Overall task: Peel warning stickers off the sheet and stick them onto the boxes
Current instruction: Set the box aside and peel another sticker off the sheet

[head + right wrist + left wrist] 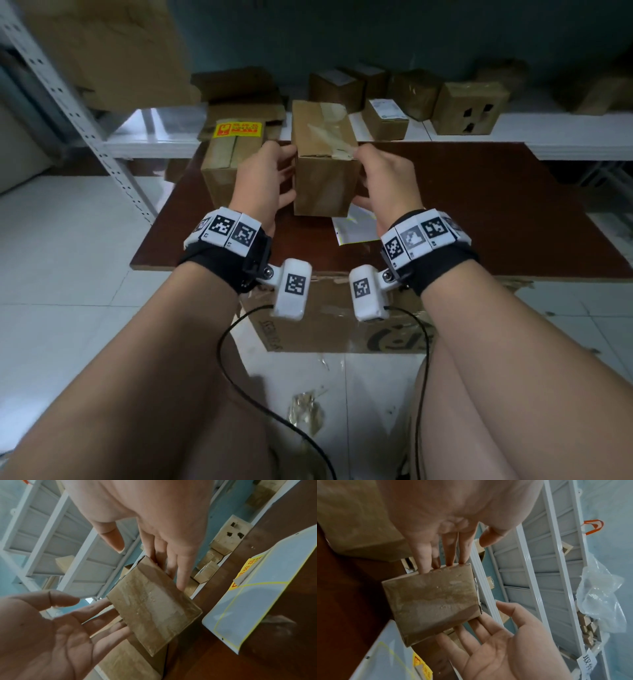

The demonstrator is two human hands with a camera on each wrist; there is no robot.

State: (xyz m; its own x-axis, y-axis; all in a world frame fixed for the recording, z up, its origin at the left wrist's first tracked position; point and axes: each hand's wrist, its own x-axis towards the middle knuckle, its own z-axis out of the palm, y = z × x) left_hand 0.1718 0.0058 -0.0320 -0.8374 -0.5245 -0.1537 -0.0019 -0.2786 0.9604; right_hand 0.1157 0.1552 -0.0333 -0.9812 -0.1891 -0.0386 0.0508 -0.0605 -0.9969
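I hold a plain brown cardboard box (325,171) between both hands just above the brown table (479,205). My left hand (270,174) presses its left side and my right hand (380,178) its right side. In both wrist views the fingers (448,550) lie straight against the box (433,601) and the thumbs stand free of it. The sticker sheet (356,228) lies on the table under the box's near right corner, with a yellow warning sticker (248,568) still on it, one corner lifted. Left of my left hand stands a second box (222,171) with a yellow sticker (238,129) on top.
Several small cardboard boxes (469,108) sit on the white shelf ledge (548,133) behind the table. A perforated metal rack upright (68,96) rises at the left. A large carton (342,325) props the table board above the white tiled floor.
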